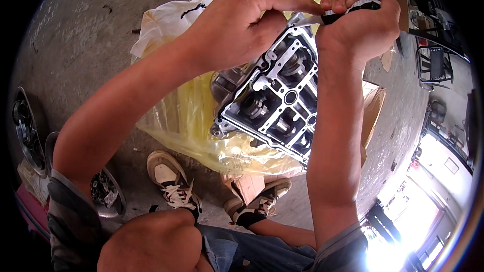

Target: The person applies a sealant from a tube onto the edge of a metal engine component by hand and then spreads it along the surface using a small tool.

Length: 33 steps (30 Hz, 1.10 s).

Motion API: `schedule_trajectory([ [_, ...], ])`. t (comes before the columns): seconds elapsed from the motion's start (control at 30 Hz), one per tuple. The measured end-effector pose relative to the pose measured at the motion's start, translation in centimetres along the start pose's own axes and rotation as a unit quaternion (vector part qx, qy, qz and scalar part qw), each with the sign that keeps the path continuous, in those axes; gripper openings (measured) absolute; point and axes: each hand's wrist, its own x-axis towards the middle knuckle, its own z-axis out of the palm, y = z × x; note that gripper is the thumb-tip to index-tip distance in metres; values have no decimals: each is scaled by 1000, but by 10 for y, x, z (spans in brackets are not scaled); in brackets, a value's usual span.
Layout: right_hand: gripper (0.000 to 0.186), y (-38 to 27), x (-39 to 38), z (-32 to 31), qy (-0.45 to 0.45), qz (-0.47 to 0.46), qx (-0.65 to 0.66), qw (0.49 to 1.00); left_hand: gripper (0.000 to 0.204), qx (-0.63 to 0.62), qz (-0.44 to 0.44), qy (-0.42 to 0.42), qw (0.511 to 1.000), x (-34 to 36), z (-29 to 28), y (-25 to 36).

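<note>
My right hand is closed around a squashed black-and-white sealant tube. The tube's pale tapered nozzle points left, over the far edge of a metal engine cylinder head. My left hand reaches in from the left, its index finger stretched to the neck of the tube and its thumb bent. No object shows in its grasp. A black bead of sealant runs along the left rim of the cylinder head. Camshaft parts show through the openings of its frame. My right forearm hides its right side.
Yellow plastic sheeting and cardboard lie under the cylinder head on the concrete floor. At the left stand metal trays of parts. My shoes are close to the near side. A folding chair stands far right.
</note>
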Motion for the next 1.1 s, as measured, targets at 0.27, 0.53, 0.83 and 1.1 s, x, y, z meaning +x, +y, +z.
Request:
schedule_trajectory([
  [0.27,24,2,1,-2,-3,-11,2,1000,41,-1,2,1,1000,1,2,-1],
  [0.53,25,2,0,-7,8,6,10,1000,40,-5,-5,-5,1000,0,5,0],
  [0.83,25,1,-1,-11,4,7,3,1000,40,-22,-6,-10,1000,0,8,0],
  [1.1,24,3,0,-14,1,1,3,1000,40,-27,-11,-8,1000,0,10,0],
])
